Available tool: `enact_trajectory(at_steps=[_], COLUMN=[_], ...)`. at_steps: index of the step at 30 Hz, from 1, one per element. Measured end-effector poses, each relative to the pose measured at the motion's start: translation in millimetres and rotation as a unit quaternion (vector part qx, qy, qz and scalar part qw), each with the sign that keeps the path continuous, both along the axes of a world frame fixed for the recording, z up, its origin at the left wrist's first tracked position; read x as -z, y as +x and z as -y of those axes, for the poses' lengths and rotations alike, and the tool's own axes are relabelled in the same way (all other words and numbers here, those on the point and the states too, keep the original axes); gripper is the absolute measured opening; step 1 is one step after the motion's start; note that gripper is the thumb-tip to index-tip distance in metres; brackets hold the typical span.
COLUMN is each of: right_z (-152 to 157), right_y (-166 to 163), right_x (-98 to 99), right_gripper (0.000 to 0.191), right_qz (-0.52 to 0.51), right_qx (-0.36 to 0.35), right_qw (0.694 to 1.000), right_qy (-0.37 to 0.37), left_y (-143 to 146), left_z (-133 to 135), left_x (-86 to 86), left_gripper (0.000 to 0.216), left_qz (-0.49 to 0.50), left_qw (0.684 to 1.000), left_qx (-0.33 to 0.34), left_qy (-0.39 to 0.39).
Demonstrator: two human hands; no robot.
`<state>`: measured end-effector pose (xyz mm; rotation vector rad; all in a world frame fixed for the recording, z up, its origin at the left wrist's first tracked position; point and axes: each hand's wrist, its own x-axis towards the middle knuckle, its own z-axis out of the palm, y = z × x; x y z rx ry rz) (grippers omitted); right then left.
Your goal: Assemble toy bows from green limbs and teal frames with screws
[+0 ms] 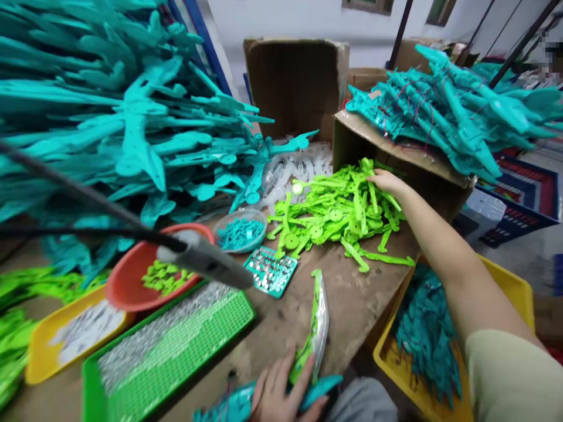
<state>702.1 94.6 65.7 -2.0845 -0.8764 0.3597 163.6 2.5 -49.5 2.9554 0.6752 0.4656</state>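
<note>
My right hand (383, 179) reaches out over the heap of lime-green plastic parts (336, 214) on the brown table, fingers curled down onto the pieces at the heap's far right edge. My left hand (281, 392) rests at the near table edge, closed on a teal toy part (246, 401) with a green-and-clear curved piece (317, 325) sticking up from it. A grey pen-like tool (204, 261) on a dark cable hangs over the trays to the left.
A big stack of teal parts (109, 117) fills the left. An orange bowl (127, 281), small clear bowl (241, 231), yellow tray (39, 351), green tray (176, 346) sit near. Cardboard boxes (299, 82) stand behind; a yellow bin (514, 287) at right.
</note>
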Motion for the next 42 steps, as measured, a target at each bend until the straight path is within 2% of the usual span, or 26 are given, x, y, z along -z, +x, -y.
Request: enact_trajectory(at_steps=[3, 6, 9, 13, 15, 16, 18, 19, 20, 21, 22, 23, 24, 26, 27, 29, 31, 32, 33, 34, 36, 37, 38, 40, 42], right_z=[23.2, 36.5, 37.8, 39.6, 47.8, 54.6, 74.0, 86.5, 100.1, 113.9, 127.0, 138.4, 147.5, 158.5, 161.0, 162.1, 160.3, 158.8, 157.1, 155.3, 152.2, 151.2, 150.5, 150.1, 150.0], right_y=[-21.9, -38.7, -47.3, -55.8, -74.8, -91.1, -137.0, -164.7, -193.8, -222.6, -249.4, -273.1, -293.0, -320.8, -329.2, -337.6, -337.1, -334.1, -329.8, -324.7, -314.6, -310.9, -308.7, -309.1, -314.1], right_x=[-10.1, -17.0, -21.7, -45.5, -61.7, -67.6, -70.1, -65.7, -57.6, -46.5, -33.3, -19.1, -5.1, 18.6, 27.2, 37.7, 41.7, 42.4, 42.9, 43.4, 45.5, 47.1, 49.1, 52.9, 55.4], right_gripper=[0.027, 0.017, 0.015, 0.017, 0.023, 0.029, 0.040, 0.042, 0.045, 0.048, 0.051, 0.054, 0.058, 0.076, 0.080, 0.071, 0.055, 0.051, 0.050, 0.050, 0.049, 0.049, 0.048, 0.047, 0.046], right_qz=[0.005, 0.026, 0.065, 0.191, 0.286, 0.326, 0.342, 0.330, 0.323, 0.322, 0.347, 0.373, 0.385, 0.405, 0.406, 0.395, 0.362, 0.344, 0.327, 0.313, 0.296, 0.290, 0.283, 0.270, 0.264], right_qx=[-0.029, -0.056, -0.050, 0.004, 0.021, 0.009, -0.084, -0.162, -0.250, -0.343, -0.407, -0.465, -0.505, -0.515, -0.505, -0.484, -0.489, -0.495, -0.497, -0.493, -0.479, -0.478, -0.484, -0.509, -0.525], right_qw=[0.999, 0.995, 0.991, 0.975, 0.952, 0.941, 0.933, 0.925, 0.901, 0.858, 0.815, 0.774, 0.750, 0.750, 0.760, 0.781, 0.792, 0.796, 0.802, 0.810, 0.826, 0.829, 0.828, 0.816, 0.807], right_qy=[-0.043, -0.083, -0.102, -0.115, -0.104, -0.089, -0.070, -0.096, -0.145, -0.205, -0.224, -0.216, -0.186, -0.088, -0.041, 0.025, 0.049, 0.051, 0.049, 0.043, 0.016, 0.000, -0.015, -0.038, -0.053], left_y=[5.1, 15.5, 26.1, 27.7, 21.5, 17.9, 12.9, 12.5, 13.9, 16.8, 20.8, 25.3, 29.8, 36.7, 38.5, 38.2, 32.6, 28.0, 22.6, 16.7, 5.5, 1.1, -2.1, -4.8, -4.3], left_z=[8.4, 14.6, 18.1, 16.7, 14.2, 13.1, 11.8, 11.9, 12.6, 14.0, 16.0, 18.5, 21.3, 27.5, 30.3, 35.0, 37.9, 38.8, 39.3, 39.5, 39.2, 38.8, 38.3, 37.6, 37.5], left_x=[-8.1, -26.4, -41.6, -51.4, -55.6, -57.7, -61.6, -63.0, -63.8, -64.0, -63.5, -62.4, -60.7, -56.4, -54.1, -49.9, -46.7, -45.6, -44.5, -43.5, -41.1, -39.5, -37.5, -33.1, -28.6], left_gripper=[0.052, 0.050, 0.046, 0.040, 0.037, 0.037, 0.042, 0.049, 0.058, 0.065, 0.066, 0.063, 0.056, 0.046, 0.044, 0.043, 0.041, 0.039, 0.038, 0.035, 0.027, 0.024, 0.023, 0.025, 0.031], left_qz=[0.021, -0.012, -0.032, -0.008, 0.052, 0.098, 0.207, 0.258, 0.299, 0.327, 0.342, 0.348, 0.355, 0.379, 0.395, 0.421, 0.420, 0.415, 0.405, 0.388, 0.331, 0.289, 0.241, 0.157, 0.106], left_qw=[0.999, 0.999, 0.999, 0.998, 0.991, 0.981, 0.932, 0.889, 0.836, 0.776, 0.720, 0.674, 0.640, 0.603, 0.593, 0.581, 0.596, 0.624, 0.670, 0.731, 0.859, 0.907, 0.941, 0.975, 0.985], left_qx=[0.005, -0.019, -0.028, -0.020, -0.027, -0.040, -0.071, -0.076, -0.073, -0.063, -0.053, -0.051, -0.063, -0.110, -0.132, -0.159, -0.159, -0.158, -0.157, -0.158, -0.154, -0.144, -0.130, -0.112, -0.112], left_qy=[0.037, 0.030, 0.002, -0.056, -0.117, -0.162, -0.288, -0.369, -0.455, -0.535, -0.602, -0.650, -0.678, -0.693, -0.689, -0.679, -0.665, -0.643, -0.602, -0.538, -0.360, -0.271, -0.199, -0.110, -0.074])
